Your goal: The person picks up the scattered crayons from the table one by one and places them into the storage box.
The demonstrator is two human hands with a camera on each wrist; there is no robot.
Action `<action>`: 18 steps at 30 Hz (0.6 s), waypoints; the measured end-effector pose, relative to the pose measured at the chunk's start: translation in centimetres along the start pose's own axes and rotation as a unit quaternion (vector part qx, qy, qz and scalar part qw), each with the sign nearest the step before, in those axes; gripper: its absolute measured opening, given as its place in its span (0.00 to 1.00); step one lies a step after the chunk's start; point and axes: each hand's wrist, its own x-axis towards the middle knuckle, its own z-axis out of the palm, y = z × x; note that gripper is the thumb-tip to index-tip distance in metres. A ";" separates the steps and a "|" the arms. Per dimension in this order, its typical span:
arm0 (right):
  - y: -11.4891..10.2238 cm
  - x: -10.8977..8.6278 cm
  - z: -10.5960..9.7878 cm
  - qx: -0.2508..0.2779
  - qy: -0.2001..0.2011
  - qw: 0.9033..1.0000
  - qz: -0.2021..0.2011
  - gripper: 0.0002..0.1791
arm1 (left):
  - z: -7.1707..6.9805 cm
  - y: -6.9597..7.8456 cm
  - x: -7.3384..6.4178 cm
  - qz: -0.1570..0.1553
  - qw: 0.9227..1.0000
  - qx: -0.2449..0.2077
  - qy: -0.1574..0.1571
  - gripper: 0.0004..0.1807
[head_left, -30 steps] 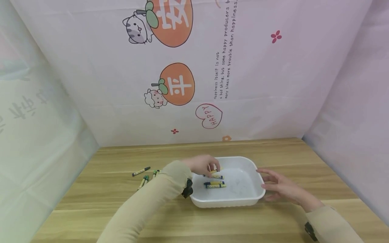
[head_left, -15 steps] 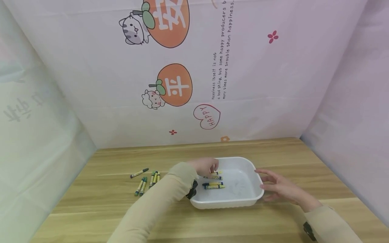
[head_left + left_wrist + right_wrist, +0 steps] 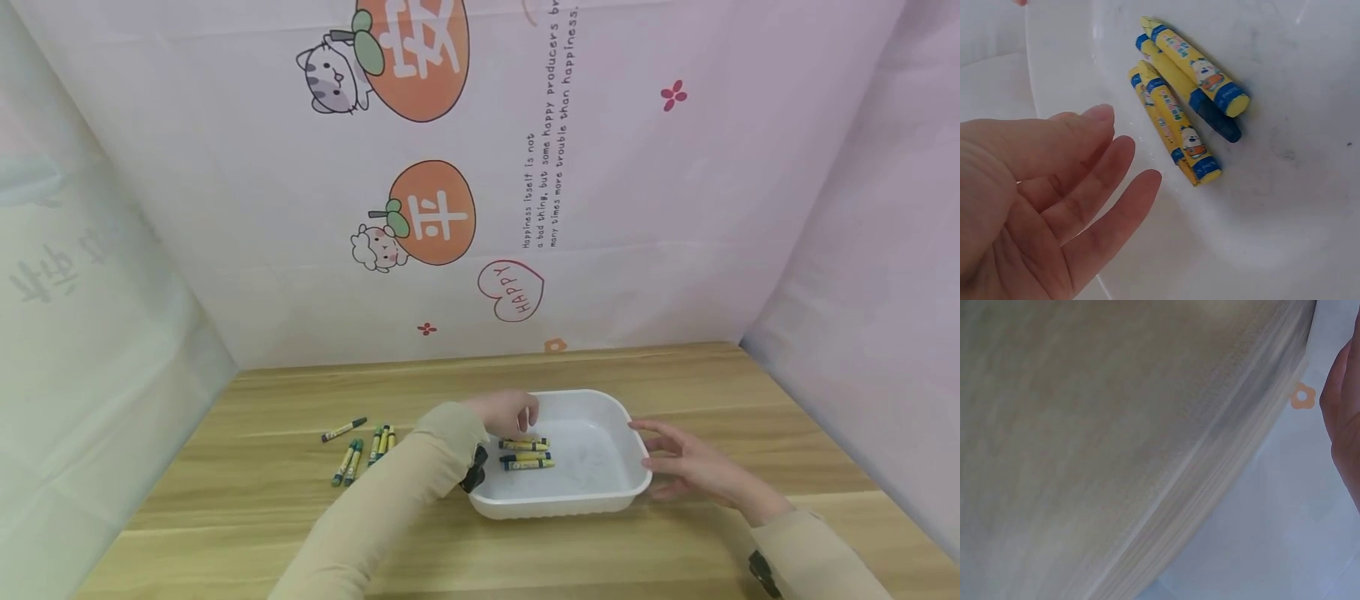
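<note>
Several yellow-wrapped crayons (image 3: 1188, 128) lie in two close pairs inside a white plastic tray (image 3: 562, 505). One crayon in the farther pair has a dark blue tip. Above the tray's left part hovers my left hand (image 3: 504, 410), its fingers loosely bent and holding nothing. In the left wrist view the left hand's fingertips (image 3: 1124, 147) are just apart from the nearer pair. My right hand (image 3: 693, 462) rests with extended fingers against the tray's right rim. Only the edge of that hand (image 3: 1344, 419) shows in the right wrist view.
On the wooden table (image 3: 247, 533), left of the tray, several green crayons (image 3: 352, 462) lie in small groups. A dark-tipped crayon (image 3: 344, 429) lies alone beyond them. A printed white cloth (image 3: 615, 275) hangs behind the table, with cloth at both sides too.
My left hand has let go of the crayons by the tray's far left, and they now lie closer to the other pair. The right hand has stayed at the rim.
</note>
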 end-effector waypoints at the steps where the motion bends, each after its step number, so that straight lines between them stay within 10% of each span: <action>1: 0.0 0.0 0.0 0.002 -0.001 1.000 0.000 0.36 | -0.1 0.1 -0.1 0.003 1.000 0.000 0.000 0.11; 18: 0.1 0.1 -0.1 -0.001 -0.004 1.000 0.001 0.35 | -3.2 -0.2 -3.8 0.062 0.997 -0.027 0.022 0.13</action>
